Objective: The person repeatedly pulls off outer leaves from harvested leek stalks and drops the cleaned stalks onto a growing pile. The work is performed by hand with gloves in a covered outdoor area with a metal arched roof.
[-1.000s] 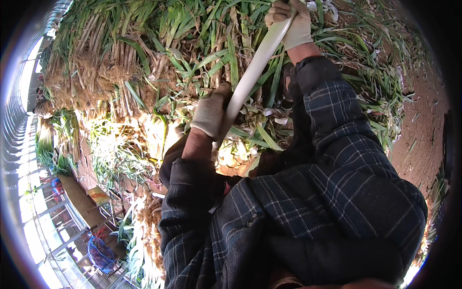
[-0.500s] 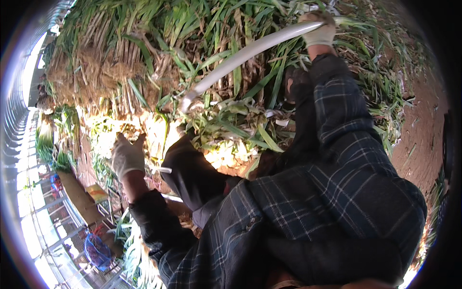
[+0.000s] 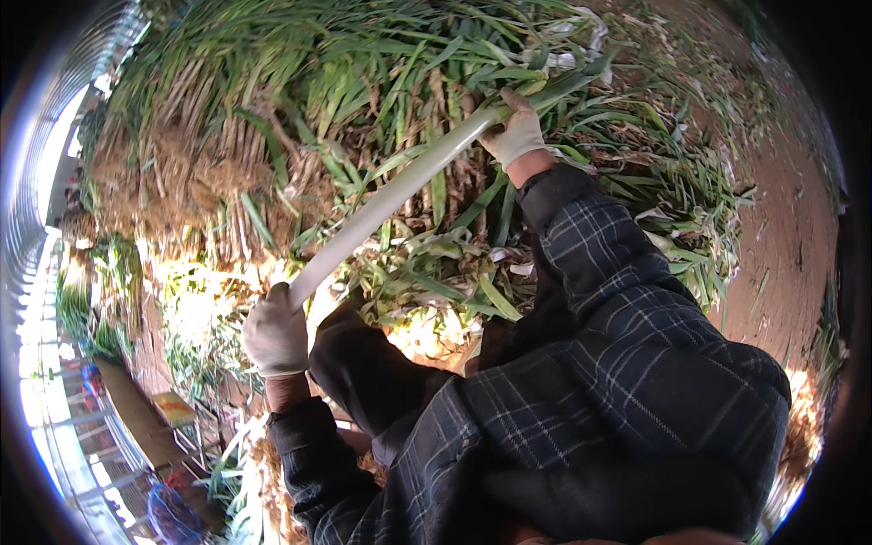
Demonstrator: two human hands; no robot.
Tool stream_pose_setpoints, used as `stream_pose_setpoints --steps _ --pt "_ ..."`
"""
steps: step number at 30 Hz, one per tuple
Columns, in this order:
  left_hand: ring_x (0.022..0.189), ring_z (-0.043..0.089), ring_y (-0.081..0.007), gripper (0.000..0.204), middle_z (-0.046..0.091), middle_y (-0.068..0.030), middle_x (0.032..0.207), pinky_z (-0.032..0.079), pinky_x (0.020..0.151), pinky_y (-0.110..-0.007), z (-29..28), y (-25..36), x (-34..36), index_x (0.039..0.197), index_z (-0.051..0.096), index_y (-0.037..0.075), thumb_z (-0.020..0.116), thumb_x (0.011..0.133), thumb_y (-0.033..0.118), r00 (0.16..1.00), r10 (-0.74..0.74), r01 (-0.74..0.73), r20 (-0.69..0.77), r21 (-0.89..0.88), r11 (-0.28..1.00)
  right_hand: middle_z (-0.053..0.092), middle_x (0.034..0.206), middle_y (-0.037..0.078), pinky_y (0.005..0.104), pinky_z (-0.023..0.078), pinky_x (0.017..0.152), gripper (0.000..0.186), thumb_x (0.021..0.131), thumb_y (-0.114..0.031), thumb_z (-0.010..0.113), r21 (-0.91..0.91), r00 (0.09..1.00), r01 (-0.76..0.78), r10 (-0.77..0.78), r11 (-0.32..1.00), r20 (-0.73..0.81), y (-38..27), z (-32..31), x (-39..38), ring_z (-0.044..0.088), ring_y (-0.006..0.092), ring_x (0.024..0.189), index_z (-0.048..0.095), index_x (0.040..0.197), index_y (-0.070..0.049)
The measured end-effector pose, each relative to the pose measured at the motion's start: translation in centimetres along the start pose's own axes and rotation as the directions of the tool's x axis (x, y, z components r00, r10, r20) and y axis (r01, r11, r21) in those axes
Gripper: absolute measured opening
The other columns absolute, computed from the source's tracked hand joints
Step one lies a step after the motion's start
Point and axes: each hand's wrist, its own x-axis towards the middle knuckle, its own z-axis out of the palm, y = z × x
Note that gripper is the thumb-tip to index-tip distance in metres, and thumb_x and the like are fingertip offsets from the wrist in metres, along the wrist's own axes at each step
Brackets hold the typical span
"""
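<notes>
A single long green onion [image 3: 386, 202] with a thick, glossy white stalk slants across the middle of the view. My left hand [image 3: 275, 338], in a pale work glove, is closed around its lower end and hides the root tip. Farther up, where the white turns to green leaves, my gloved right hand [image 3: 516, 134] grips the same stalk. Peeled leaves and husks [image 3: 445, 259] lie heaped beneath it, around my legs.
Unpeeled green onions [image 3: 182, 145] with shaggy roots are piled at the far left, their leaves [image 3: 363, 45] pointing away. Bare brown soil [image 3: 781, 263] runs along the right. A brown board [image 3: 132, 409] and a blue mesh bag [image 3: 173, 513] stand at the lower left.
My left hand, previously open and apart, now holds the onion's lower end. My right hand has come nearer and leftward, bringing the stalk down and left with it.
</notes>
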Motion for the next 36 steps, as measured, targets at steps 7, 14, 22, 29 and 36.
stream_pose_setpoints --steps 7,14,22,29,36 --pt "0.072 0.068 -0.0164 0.022 0.072 -0.0077 0.082 0.055 0.068 -0.029 4.2 -8.2 -14.2 0.098 0.072 0.009 0.075 0.078 0.004 0.830 -0.536 0.437 -0.152 -0.421 0.795 0.060 0.098 0.007 0.0511 0.055 0.094 0.025 0.091 -0.021 0.066 -0.252 0.944 -0.174 0.234 0.952 0.232 14.3 4.6 -6.4 0.061 0.0299 0.104 0.056 0.111 -0.008" --pt "0.065 0.050 -0.0067 0.020 0.062 -0.0004 0.074 0.041 0.058 -0.022 7.3 -11.7 -26.5 0.090 0.066 0.005 0.081 0.081 0.014 0.116 -0.983 0.269 0.139 -0.958 -0.103 0.066 0.118 0.011 0.0344 0.052 0.098 0.045 0.094 -0.019 0.065 -0.378 -0.326 0.697 0.739 0.609 0.590 28.2 10.6 -22.8 0.065 0.0223 0.108 0.054 0.135 -0.003" --pt "0.059 0.057 -0.0168 0.048 0.064 -0.0086 0.079 0.050 0.053 -0.029 5.4 -27.0 -40.9 0.107 0.062 0.007 0.070 0.086 0.050 -0.486 -0.773 -0.033 0.407 -0.893 -0.449 0.067 0.107 0.001 0.0281 0.055 0.086 0.043 0.094 -0.032 0.067 -0.933 0.511 0.358 0.841 -0.022 0.177 26.4 2.6 -12.7 0.064 0.0109 0.096 0.059 0.128 -0.006" --pt "0.093 0.062 -0.0232 0.060 0.066 -0.0119 0.114 0.051 0.081 -0.038 15.4 -33.9 -36.6 0.121 0.059 0.001 0.054 0.095 0.055 -0.503 -0.767 0.501 0.399 -0.588 -0.635 0.067 0.097 0.000 0.0293 0.057 0.072 0.042 0.094 -0.039 0.065 -0.991 0.783 -0.024 0.614 -0.131 -0.100 19.9 -10.1 -0.8 0.065 0.0130 0.079 0.061 0.124 -0.010" --pt "0.070 0.060 -0.0207 0.048 0.063 -0.0116 0.094 0.053 0.061 -0.031 12.0 -15.1 -3.1 0.127 0.053 -0.001 0.060 0.094 0.032 0.397 -0.850 0.210 0.347 -0.936 -0.284 0.065 0.109 0.002 0.0381 0.053 0.082 0.050 0.095 -0.042 0.062 -0.930 0.809 -0.369 0.493 0.002 -0.320 13.0 -22.8 3.0 0.064 0.0202 0.092 0.053 0.135 -0.014"
